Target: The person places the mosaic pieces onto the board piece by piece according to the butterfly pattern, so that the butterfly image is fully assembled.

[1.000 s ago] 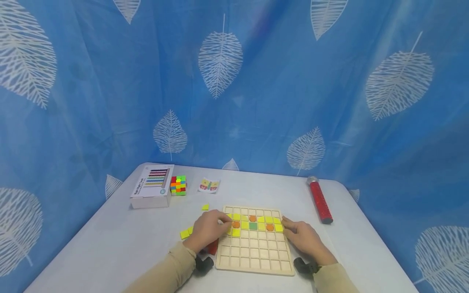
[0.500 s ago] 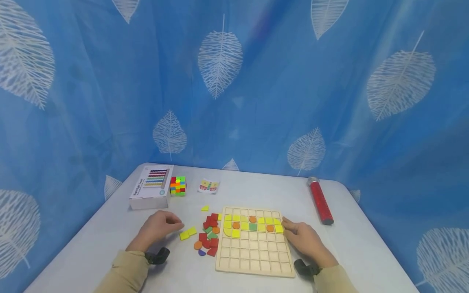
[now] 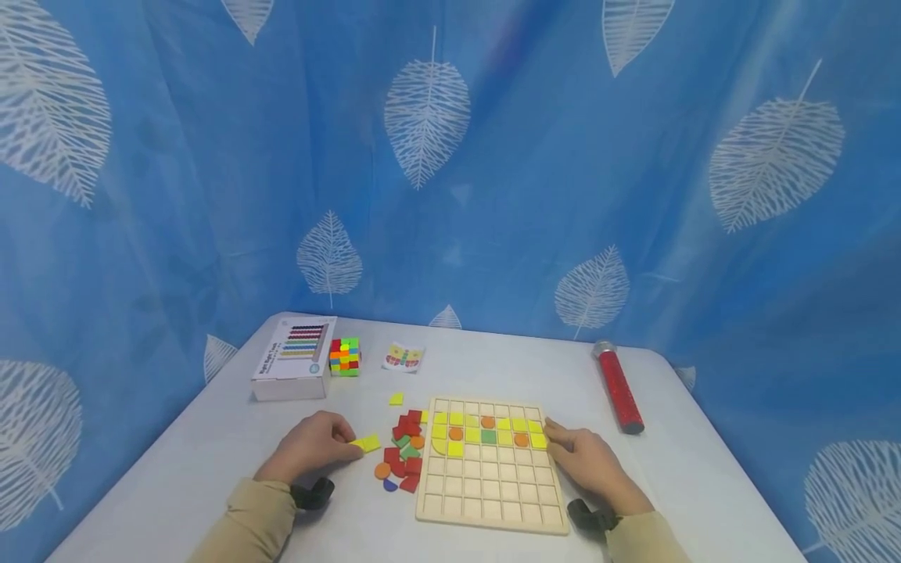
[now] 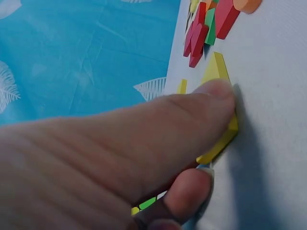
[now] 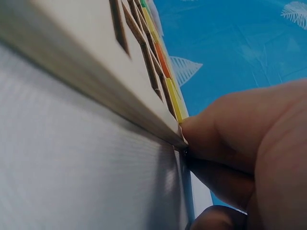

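Note:
My left hand [image 3: 317, 446] is at the left of the table, thumb and index finger pinching a yellow tile [image 4: 223, 141]. Right against it lies another yellow tile [image 3: 372, 443]. In the left wrist view the thumb covers much of the yellow. A wooden grid board [image 3: 493, 510] lies flat in front, its upper rows holding yellow tiles, several orange discs [image 3: 488, 422] and a green square [image 3: 489, 437]. My right hand [image 3: 591, 463] grips the board's right edge between thumb and fingers, close beside a yellow tile [image 5: 175, 98] in the right wrist view.
Left of the board is a loose pile of red tiles [image 3: 393, 455] with green, orange and blue pieces. Farther back are a yellow tile [image 3: 396, 399], a butterfly picture card [image 3: 403, 357], a puzzle cube [image 3: 345, 357] and a white box [image 3: 290, 387]. A red microphone [image 3: 619, 391] lies right.
My left hand has left the board's upper left, gone left past the pile, then come down onto the yellow tiles. My right hand has stayed at the board's edge.

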A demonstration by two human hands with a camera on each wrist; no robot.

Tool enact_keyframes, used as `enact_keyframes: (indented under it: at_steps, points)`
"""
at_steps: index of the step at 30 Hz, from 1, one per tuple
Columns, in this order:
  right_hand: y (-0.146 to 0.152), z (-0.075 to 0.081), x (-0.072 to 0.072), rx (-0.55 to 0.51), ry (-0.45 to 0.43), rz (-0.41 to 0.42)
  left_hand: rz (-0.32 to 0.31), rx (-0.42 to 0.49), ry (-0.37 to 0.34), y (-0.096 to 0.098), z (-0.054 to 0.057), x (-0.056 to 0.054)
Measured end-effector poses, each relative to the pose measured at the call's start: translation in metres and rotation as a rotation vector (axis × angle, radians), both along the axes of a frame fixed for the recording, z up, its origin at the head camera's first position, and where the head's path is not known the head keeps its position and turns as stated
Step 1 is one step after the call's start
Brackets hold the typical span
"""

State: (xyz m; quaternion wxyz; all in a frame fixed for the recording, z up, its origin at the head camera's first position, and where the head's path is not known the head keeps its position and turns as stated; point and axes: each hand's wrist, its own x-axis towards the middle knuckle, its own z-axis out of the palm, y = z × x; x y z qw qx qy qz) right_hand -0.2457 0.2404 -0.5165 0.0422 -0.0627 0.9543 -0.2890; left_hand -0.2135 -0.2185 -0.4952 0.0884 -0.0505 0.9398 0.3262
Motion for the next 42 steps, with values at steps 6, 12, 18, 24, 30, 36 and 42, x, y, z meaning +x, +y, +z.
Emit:
enact_keyframes:
  at_steps: [6, 12, 18, 24, 30, 36, 42]
  points:
    - [-0.002, 0.001, 0.000, -0.001, -0.004, 0.002, 0.007, 0.023, 0.011, -0.002, -0.004, 0.000]
    - [-0.001, 0.001, 0.001, 0.002, -0.027, -0.006, 0.021, 0.039, 0.031, -0.003, -0.004, -0.001]
    - [0.000, 0.000, 0.000, -0.010, -0.024, -0.008, 0.034, 0.047, 0.063, -0.003, -0.002, -0.001]
    - [0.000, 0.000, -0.001, -0.010, -0.024, -0.008, 0.050, 0.046, 0.079, -0.006, -0.002, -0.002]
    - [0.001, -0.001, 0.001, -0.005, -0.021, -0.001, 0.087, 0.082, 0.114, -0.005, -0.002, -0.002]
    - [0.001, -0.001, 0.002, -0.007, -0.011, -0.003, 0.118, 0.184, 0.196, 0.012, -0.005, -0.002]
    - [0.000, -0.002, 0.000, -0.009, -0.015, -0.009, 0.076, 0.272, 0.245, 0.041, -0.005, 0.001]
